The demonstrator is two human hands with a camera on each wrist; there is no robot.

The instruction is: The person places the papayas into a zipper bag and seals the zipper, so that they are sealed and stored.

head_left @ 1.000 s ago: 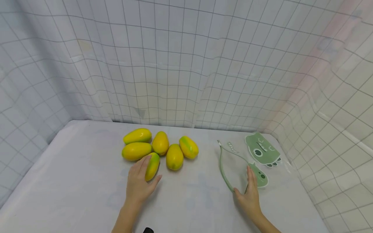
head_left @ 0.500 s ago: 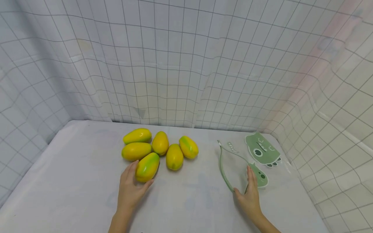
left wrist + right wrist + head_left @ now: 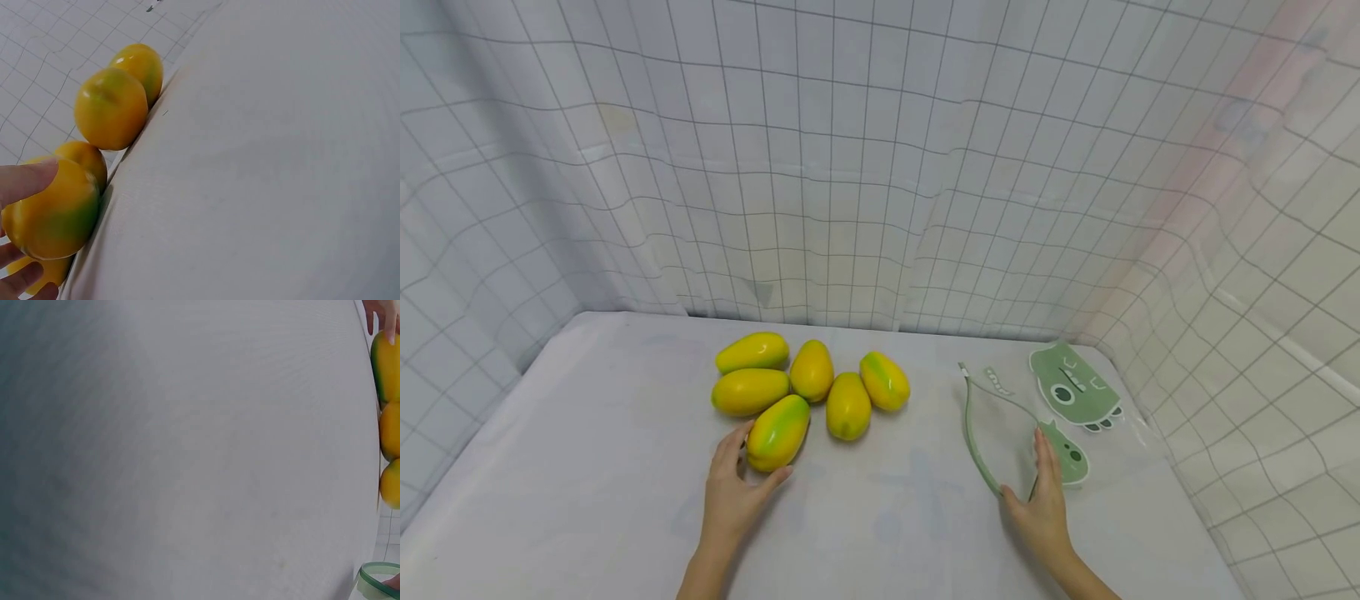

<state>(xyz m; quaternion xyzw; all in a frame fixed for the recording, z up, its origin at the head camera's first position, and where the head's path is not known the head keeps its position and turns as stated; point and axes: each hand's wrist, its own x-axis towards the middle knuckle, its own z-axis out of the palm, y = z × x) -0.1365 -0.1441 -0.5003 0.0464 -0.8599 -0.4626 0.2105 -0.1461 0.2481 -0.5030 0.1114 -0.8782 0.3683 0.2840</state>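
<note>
Several yellow-green mangoes lie grouped on the white table, seen in the head view. The nearest mango (image 3: pixel 778 433) has my left hand (image 3: pixel 730 492) beside its left and near side, thumb and fingers spread loosely around it. In the left wrist view, the thumb (image 3: pixel 28 181) crosses in front of that mango (image 3: pixel 59 215); whether it touches cannot be told. At the right, my right hand (image 3: pixel 1041 512) spreads the mouth of a clear, green-trimmed bag (image 3: pixel 1075 387) printed with a dinosaur face. Its fingers look straight, and the thumb lies at the trim (image 3: pixel 976 454).
Behind the nearest mango are two mangoes on the left (image 3: pixel 750 392), one in the middle (image 3: pixel 812 371), and a pair to the right (image 3: pixel 848 407). Gridded white curtains (image 3: pixel 850 167) enclose the table's back and sides. White tabletop (image 3: pixel 902 517) lies between the hands.
My left hand has drawn back left and toward the near edge, uncovering the nearest mango, which stays in place. My right hand and the bag have kept still.
</note>
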